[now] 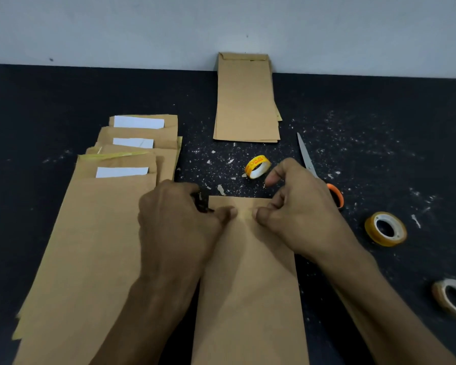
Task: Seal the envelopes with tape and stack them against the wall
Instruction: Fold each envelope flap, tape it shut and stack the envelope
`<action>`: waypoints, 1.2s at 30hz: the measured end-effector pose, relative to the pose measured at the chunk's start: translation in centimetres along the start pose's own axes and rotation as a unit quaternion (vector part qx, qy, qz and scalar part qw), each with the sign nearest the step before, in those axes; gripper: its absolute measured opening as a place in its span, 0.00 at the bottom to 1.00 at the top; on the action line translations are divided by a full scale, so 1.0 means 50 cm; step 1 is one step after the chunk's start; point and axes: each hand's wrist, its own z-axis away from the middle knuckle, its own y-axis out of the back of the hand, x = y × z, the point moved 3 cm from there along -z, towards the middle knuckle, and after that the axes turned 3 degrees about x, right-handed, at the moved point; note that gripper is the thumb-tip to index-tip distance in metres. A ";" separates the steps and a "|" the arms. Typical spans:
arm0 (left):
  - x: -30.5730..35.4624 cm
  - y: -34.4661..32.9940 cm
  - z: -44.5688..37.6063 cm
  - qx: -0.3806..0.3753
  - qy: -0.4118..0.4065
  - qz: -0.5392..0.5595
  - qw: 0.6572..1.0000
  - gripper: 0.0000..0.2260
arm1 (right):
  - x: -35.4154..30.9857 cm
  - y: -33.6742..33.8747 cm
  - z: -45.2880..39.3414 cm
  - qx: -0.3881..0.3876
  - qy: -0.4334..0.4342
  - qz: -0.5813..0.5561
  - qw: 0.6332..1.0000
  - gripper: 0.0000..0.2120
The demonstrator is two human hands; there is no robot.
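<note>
Both hands (244,214) fwd, fingers curled, thumbs nearly touching

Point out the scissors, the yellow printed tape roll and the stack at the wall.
scissors (305,154): head view, on the blade.
yellow printed tape roll (258,162): head view, outer band.
stack at the wall (245,101): head view, top envelope's middle.

A black table (63,96) runs back to a pale grey wall (116,27), which carries a few small dark marks. White specks and paper scraps (221,189) are scattered over the middle and right of the tabletop, thickest towards the centre. Scissors (307,156) lie on the table right of centre, the blades pointing away towards the wall and the orange handle (336,194) nearer, partly hidden.
</note>
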 end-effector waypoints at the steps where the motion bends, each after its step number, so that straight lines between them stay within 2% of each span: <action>1: -0.004 0.002 -0.003 0.001 0.000 0.009 1.000 0.16 | 0.000 0.000 -0.001 -0.001 -0.001 -0.001 1.000 0.18; 8: -0.008 -0.006 0.003 -0.016 -0.014 0.031 0.999 0.14 | -0.003 0.003 -0.005 -0.018 -0.019 0.032 0.999 0.17; 14: -0.002 -0.005 0.011 -0.023 -0.016 0.019 0.999 0.14 | -0.016 0.012 -0.020 -0.033 -0.068 0.091 0.993 0.19; 19: -0.001 -0.004 0.008 -0.025 0.013 0.032 0.999 0.15 | -0.011 0.029 -0.016 -0.062 -0.129 0.050 0.988 0.18; 24: -0.001 -0.004 0.008 -0.021 0.008 0.030 0.999 0.14 | 0.006 0.036 -0.007 -0.046 -0.145 0.002 0.988 0.13; 36: -0.014 0.001 -0.011 -0.051 0.002 0.034 0.998 0.10 | 0.016 0.036 -0.001 -0.007 -0.125 -0.035 0.991 0.10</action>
